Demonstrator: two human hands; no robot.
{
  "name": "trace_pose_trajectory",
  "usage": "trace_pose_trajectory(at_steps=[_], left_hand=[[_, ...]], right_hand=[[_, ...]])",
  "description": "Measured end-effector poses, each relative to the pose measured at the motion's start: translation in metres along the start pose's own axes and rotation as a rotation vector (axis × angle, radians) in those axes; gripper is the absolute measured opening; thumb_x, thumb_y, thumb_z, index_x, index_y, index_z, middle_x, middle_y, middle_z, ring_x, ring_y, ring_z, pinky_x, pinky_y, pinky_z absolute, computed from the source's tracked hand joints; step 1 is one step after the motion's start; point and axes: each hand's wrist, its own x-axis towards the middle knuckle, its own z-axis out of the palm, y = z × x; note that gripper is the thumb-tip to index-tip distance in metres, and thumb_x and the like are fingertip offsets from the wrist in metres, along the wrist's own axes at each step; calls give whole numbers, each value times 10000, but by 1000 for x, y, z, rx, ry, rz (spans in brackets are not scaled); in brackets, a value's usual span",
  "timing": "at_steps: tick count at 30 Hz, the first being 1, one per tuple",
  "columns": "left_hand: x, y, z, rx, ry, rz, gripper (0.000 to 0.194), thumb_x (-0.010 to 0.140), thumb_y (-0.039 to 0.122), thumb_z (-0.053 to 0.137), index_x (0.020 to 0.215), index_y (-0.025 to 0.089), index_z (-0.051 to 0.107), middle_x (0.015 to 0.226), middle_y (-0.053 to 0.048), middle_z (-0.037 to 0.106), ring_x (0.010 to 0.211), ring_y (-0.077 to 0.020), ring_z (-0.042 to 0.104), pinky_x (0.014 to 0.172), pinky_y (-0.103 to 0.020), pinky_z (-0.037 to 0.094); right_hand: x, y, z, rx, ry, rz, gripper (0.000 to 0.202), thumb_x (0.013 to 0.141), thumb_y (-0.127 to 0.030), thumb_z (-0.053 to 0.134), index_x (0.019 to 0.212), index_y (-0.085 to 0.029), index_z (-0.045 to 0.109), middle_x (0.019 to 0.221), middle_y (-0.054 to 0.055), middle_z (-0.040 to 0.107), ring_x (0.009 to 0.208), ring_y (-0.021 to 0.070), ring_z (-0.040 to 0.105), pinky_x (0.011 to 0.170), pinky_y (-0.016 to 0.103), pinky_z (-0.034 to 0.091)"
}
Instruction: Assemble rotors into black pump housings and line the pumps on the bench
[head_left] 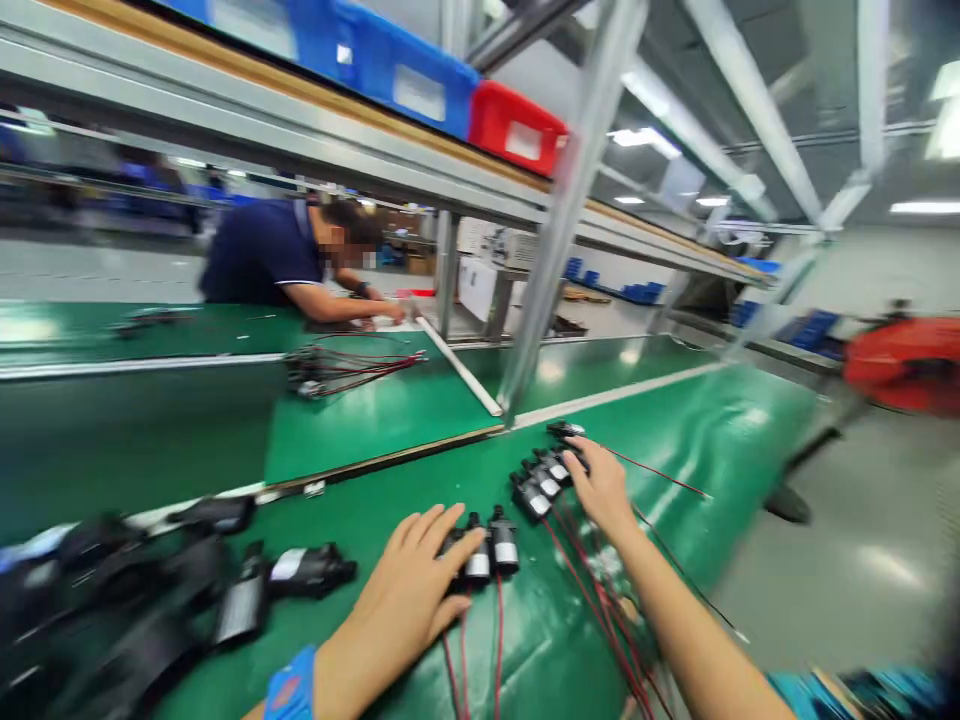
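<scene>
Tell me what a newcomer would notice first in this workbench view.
First, the two bare hands low in the middle: the left hand rests on a few small black wired parts on the green bench mat, while the right hand touches a second row of black parts trailing red wires. Overhead, blue bins and a red bin line the shelf, and a co-worker's sleeve shows opposite.

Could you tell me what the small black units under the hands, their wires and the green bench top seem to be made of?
The small black units look like moulded plastic, matt black with silvery labels. Their wires seem plastic-sheathed, red and black. The green bench top looks like a glossy rubber or vinyl mat, mirroring the ceiling lights. The left hand and right hand rest on units.
</scene>
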Motion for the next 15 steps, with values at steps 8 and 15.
trace_pose_trajectory(at_steps=[8,15], left_hand=[[-75,-55,-23,344,212,-377,527,928,436,609,1417,248,550,1425,-133,590,1371,-425,454,1119,-680,308],[-111,-74,5,369,151,-338,465,946,204,548,1410,238,532,1233,-70,702,1234,-310,596,1165,-594,286]], right_hand=[[60,-152,76,125,-331,-473,196,980,-358,558,1066,-263,706,1160,50,714,1139,251,593,1007,455,370],[23,-232,103,185,-561,-690,444,884,-566,657,1235,-294,650,1222,60,690,1165,282,580,1059,516,370]])
